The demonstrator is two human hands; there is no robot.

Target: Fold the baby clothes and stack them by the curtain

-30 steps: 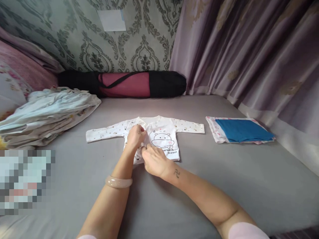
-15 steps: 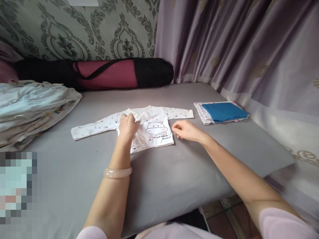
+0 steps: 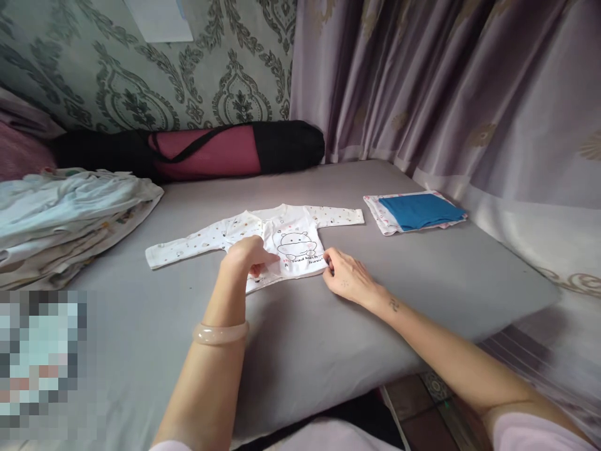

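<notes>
A white long-sleeved baby shirt (image 3: 293,241) lies front up on the grey bed surface, its sleeves spread to both sides. It carries small coloured prints and a line-drawn animal with lettering. My left hand (image 3: 248,255) is over the lower left front, fingers curled down and closed on the fabric; its fingertips are partly hidden. At the lower right corner of the hem, my right hand (image 3: 350,275) pinches the cloth between thumb and fingers. A pale bangle (image 3: 220,333) circles my left wrist.
Folded clothes, blue (image 3: 417,210) over a white printed piece, lie to the right. A pile of pale cloths (image 3: 77,213) sits at the left. A long black and maroon bag (image 3: 211,150) runs along the wall. Purple curtains (image 3: 422,81) hang at the right.
My left hand has come down from the shirt's chest to its lower front. My right hand has moved from beside the shirt onto its lower right corner. The view has tilted up slightly.
</notes>
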